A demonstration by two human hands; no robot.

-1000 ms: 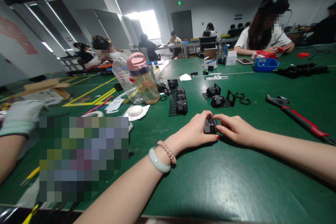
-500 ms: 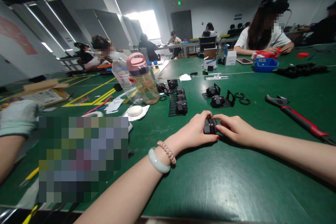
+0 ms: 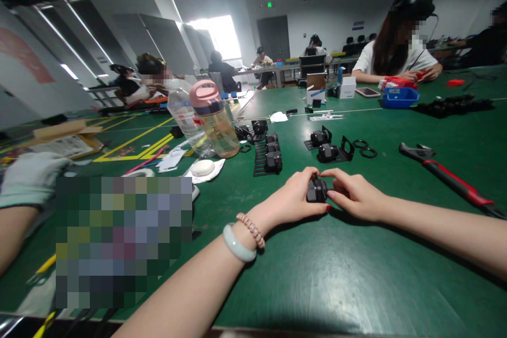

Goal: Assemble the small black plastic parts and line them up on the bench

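Just above the table in front of me is a black plastic cable gland (image 3: 316,191) with a hexagonal body. My left hand (image 3: 293,195) wraps round it from the left, fingers behind and thumb along the near side. From the right, the index finger and thumb of my right hand (image 3: 355,194) close on its other end; their exact contact is partly hidden. Beyond my hands lie more black glands (image 3: 328,152) with an upright bracket, and two black ring nuts (image 3: 368,152) beside them. A row of similar glands (image 3: 273,161) stands farther left.
An adjustable wrench (image 3: 455,177) with a red and black handle lies right. Left are a pink-lidded bottle (image 3: 216,121), a clear bottle (image 3: 184,111) and a white round object (image 3: 203,167). A co-worker's gloved hand (image 3: 29,177) is at far left; a blue bin (image 3: 400,97) stands beyond.
My right thumb and index finger have shifted slightly on the gland's right end, with the thumb a little farther right. My left hand keeps its hold. The gloved hand has moved slightly right.
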